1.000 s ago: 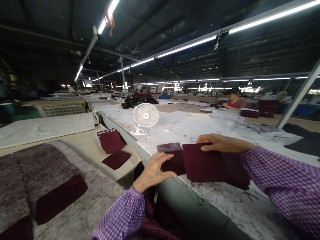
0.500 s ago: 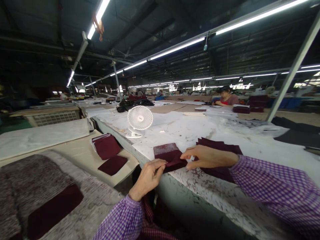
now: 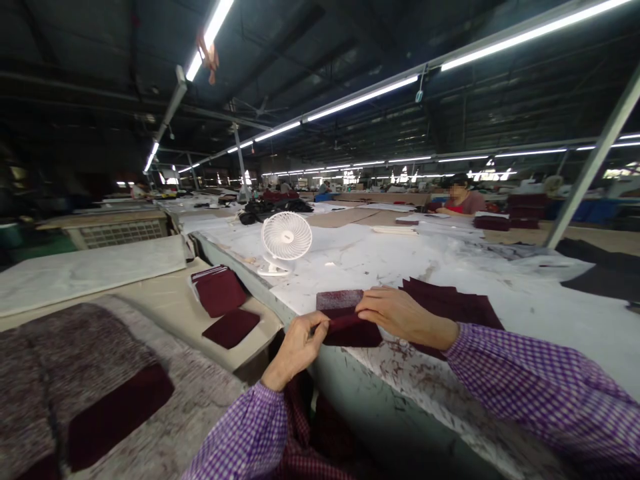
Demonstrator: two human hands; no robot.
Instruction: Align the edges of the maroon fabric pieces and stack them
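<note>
Both hands pinch a dark maroon fabric piece (image 3: pixel 346 323) at the table's near edge. My left hand (image 3: pixel 300 343) grips its left end between thumb and fingers. My right hand (image 3: pixel 400 313) holds its right end, and a fold stands raised between the two. Under and behind it lies a speckled grey-maroon board (image 3: pixel 333 299), its far strip showing. Beyond my right wrist, a fanned stack of maroon fabric pieces (image 3: pixel 463 303) rests on the white-covered table (image 3: pixel 350 253), partly hidden by my right arm.
A white clip fan (image 3: pixel 287 237) stands on the table's left edge. On the lower surface to the left are a maroon stack (image 3: pixel 219 291), a single maroon piece (image 3: pixel 231 329) and another on speckled cloth (image 3: pixel 120 417). A co-worker (image 3: pixel 463 199) sits across the table.
My right hand has come round to grip the fabric's upper edge, and the fabric is now lifted into a straight fold. The whole view has shifted slightly.
</note>
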